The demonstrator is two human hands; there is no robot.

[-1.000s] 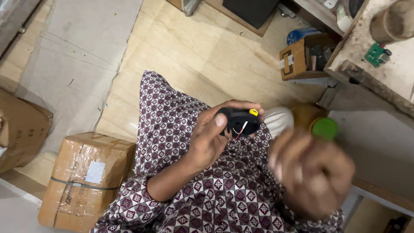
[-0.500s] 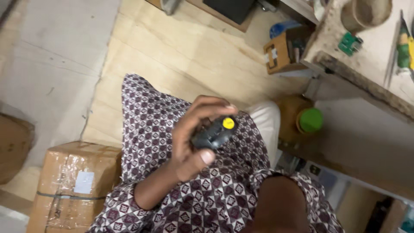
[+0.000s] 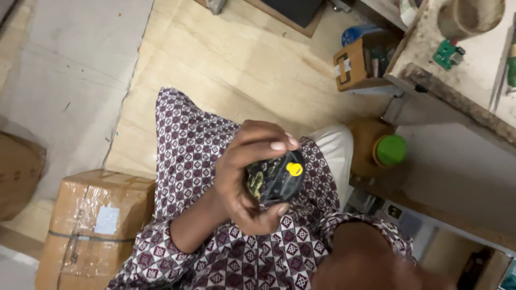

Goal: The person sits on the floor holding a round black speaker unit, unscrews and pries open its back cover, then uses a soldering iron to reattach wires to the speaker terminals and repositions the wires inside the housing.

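Your left hand [image 3: 244, 185] is wrapped tight around the black device [image 3: 274, 180] over your lap, yellow button [image 3: 294, 169] facing up. Right hand [image 3: 365, 263] is a blur at the bottom edge; can't tell its state. Keep the button side up and thumb clear of it.

A brown cardboard box [image 3: 94, 231], wrapped in clear tape and bound by a dark strap, stands on the floor at near left; a small pale rectangular label [image 3: 106, 220] sits on its upper face. A second brown package [image 3: 19, 174], only partly in view, lies at the left edge just beyond it. At far right, beside the counter [image 3: 457, 102], a small open cardboard carton [image 3: 352, 67] rests on the floor, its side bearing a white label with a dark printed frame [image 3: 339, 69]. No screens or signs are visible.
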